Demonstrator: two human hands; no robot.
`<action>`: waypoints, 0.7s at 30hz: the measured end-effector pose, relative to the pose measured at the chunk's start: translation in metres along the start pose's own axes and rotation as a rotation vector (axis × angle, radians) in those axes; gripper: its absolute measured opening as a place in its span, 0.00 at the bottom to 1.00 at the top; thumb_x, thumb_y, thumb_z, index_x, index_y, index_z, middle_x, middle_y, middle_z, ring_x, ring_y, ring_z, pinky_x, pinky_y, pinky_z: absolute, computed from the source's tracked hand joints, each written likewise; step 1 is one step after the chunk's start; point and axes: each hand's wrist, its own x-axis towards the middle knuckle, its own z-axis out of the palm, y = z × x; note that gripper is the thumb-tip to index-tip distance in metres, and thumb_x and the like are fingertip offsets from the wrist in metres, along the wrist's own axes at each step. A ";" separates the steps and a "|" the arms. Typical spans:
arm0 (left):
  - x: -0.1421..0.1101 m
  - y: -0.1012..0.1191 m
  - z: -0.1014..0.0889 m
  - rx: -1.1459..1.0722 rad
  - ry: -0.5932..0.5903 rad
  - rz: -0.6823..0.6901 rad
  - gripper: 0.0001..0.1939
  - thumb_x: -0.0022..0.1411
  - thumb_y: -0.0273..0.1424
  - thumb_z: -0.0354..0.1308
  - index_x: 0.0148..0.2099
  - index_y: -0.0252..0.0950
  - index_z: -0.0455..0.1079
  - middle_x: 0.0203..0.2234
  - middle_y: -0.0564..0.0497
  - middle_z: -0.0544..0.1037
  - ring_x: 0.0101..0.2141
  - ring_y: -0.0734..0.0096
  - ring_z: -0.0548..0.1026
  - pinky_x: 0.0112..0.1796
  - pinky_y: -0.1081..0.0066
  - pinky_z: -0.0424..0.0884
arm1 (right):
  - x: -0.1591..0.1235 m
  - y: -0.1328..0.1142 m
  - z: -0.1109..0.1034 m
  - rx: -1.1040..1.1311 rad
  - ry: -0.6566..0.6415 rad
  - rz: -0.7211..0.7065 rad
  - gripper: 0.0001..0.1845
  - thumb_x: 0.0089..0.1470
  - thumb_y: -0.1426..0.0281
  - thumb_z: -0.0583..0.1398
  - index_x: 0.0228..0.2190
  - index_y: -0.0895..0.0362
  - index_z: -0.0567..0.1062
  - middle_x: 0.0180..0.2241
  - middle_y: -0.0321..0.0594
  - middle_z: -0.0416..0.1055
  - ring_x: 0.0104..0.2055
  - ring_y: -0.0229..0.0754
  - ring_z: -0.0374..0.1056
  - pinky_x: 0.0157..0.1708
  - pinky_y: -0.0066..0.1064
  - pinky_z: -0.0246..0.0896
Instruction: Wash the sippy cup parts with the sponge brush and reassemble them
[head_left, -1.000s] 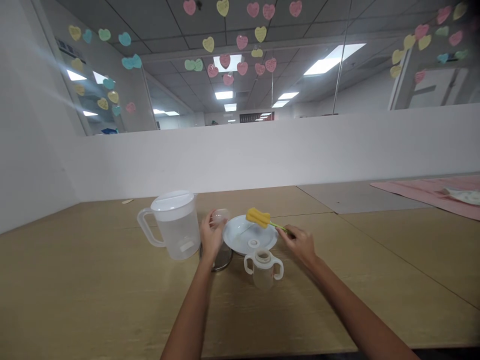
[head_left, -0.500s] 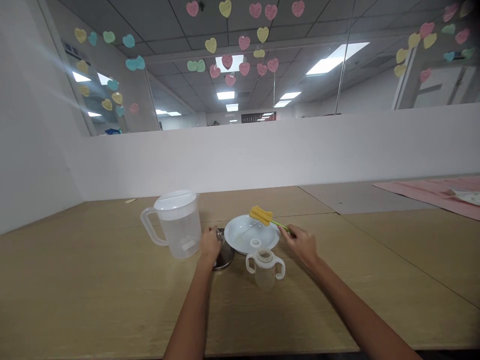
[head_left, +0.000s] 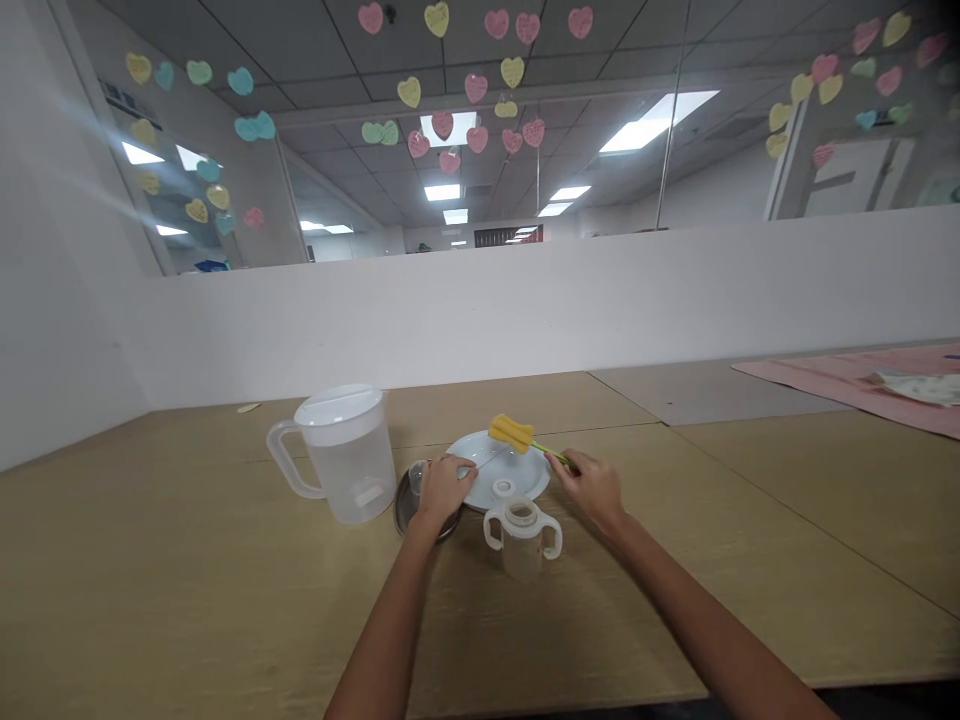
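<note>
Since half a second ago, the left hand has shifted from the metal tray to the bowl's left edge, palm down; whether its fingers grip the thin straw there, I cannot tell. The right hand grasps the sponge brush by its handle, the yellow head above the bowl. Both forearms slant inward. Nearby stand a two-handled cup and a pitcher. Beyond, the wooden table meets a white wall; heart-shaped notes dot the glass above.
</note>
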 end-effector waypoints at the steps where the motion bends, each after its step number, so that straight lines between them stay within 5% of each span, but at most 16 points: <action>1: 0.000 0.002 0.000 0.023 -0.001 -0.026 0.07 0.49 0.31 0.58 0.31 0.39 0.77 0.33 0.44 0.79 0.39 0.56 0.74 0.45 0.62 0.63 | 0.000 0.000 0.000 0.001 0.000 -0.001 0.29 0.57 0.52 0.48 0.17 0.59 0.71 0.16 0.37 0.67 0.19 0.32 0.57 0.21 0.25 0.41; 9: 0.001 0.008 -0.001 0.005 0.029 -0.117 0.04 0.44 0.25 0.61 0.26 0.39 0.75 0.27 0.48 0.79 0.35 0.60 0.75 0.44 0.62 0.63 | -0.001 0.000 0.000 0.008 -0.022 0.004 0.28 0.57 0.53 0.49 0.17 0.58 0.71 0.17 0.38 0.68 0.19 0.33 0.59 0.21 0.26 0.42; 15: 0.004 0.005 0.000 -0.444 0.280 -0.130 0.08 0.50 0.29 0.58 0.35 0.38 0.76 0.32 0.47 0.79 0.32 0.65 0.74 0.41 0.65 0.67 | -0.001 0.001 0.001 0.018 -0.042 -0.010 0.28 0.58 0.53 0.48 0.18 0.58 0.71 0.17 0.39 0.69 0.20 0.33 0.60 0.21 0.26 0.43; 21: 0.002 0.017 -0.001 -0.802 0.243 -0.211 0.11 0.50 0.33 0.60 0.37 0.34 0.74 0.31 0.46 0.79 0.35 0.64 0.76 0.39 0.67 0.70 | -0.002 0.002 0.002 -0.006 -0.067 -0.010 0.30 0.57 0.51 0.48 0.16 0.58 0.70 0.16 0.38 0.68 0.19 0.33 0.59 0.21 0.26 0.41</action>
